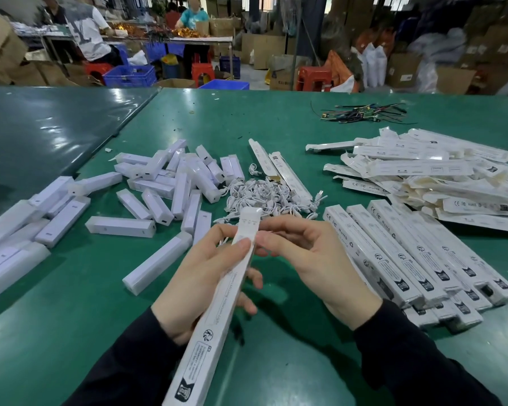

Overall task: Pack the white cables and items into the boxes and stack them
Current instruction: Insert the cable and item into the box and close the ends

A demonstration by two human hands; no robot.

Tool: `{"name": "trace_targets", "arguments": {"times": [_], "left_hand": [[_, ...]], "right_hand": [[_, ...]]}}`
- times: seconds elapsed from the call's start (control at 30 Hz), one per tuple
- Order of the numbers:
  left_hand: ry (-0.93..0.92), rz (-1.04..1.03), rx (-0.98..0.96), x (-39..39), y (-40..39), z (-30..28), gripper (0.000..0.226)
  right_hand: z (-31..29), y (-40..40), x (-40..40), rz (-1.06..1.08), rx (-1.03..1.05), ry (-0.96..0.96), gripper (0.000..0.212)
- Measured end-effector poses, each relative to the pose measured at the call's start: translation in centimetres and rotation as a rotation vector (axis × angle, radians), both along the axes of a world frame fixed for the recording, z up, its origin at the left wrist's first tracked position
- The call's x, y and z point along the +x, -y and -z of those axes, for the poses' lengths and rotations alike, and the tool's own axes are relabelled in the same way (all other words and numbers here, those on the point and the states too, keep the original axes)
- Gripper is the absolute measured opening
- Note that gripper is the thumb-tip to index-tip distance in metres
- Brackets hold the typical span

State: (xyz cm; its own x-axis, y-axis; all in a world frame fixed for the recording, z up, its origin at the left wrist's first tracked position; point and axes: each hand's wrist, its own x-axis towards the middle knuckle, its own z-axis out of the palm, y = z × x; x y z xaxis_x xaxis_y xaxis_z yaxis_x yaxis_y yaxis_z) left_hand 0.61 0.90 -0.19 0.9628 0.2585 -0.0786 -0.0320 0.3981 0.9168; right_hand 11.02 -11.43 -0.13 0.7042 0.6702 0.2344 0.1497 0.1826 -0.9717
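Observation:
A long narrow white box (217,306) runs from the bottom edge up to the middle of the view. My left hand (206,276) is wrapped around its middle, thumb on top. My right hand (308,256) pinches its upper part from the right, near the closed far end flap. Behind the box lies a heap of coiled white cables (264,194). White bar-shaped items (165,183) are scattered to the left. Packed boxes (417,256) lie side by side and stacked on the right. Flat unfolded boxes (440,177) are piled at the far right.
The green table (71,332) has a seam with a second glossy table (41,133) at the left. A bundle of coloured wires (364,112) lies at the back. Beyond the table stand people, blue crates, red stools and cardboard boxes.

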Motion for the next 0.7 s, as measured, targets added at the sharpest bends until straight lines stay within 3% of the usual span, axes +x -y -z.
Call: {"name": "trace_targets", "arguments": {"times": [0.2,0.37,0.53,0.7], "left_hand": [[-0.01,-0.044,0.001,0.0,0.1,0.2,0.035],[-0.064,0.002,0.021,0.0,0.1,0.5,0.037],[-0.118,0.06,0.035,-0.4,-0.3,0.6,0.04],[-0.049,0.16,0.058,-0.7,-1.2,0.2,0.04]], "right_hand": [[0.2,-0.1,-0.3,0.042,-0.127,-0.023,0.008],[0.2,-0.2,-1.0,-0.011,-0.045,-0.168,0.019],[0.2,-0.2,-0.8,0.07,-0.104,-0.07,0.015],[-0.1,-0.2,-0.5,0.039,-0.022,-0.273,0.017]]}}
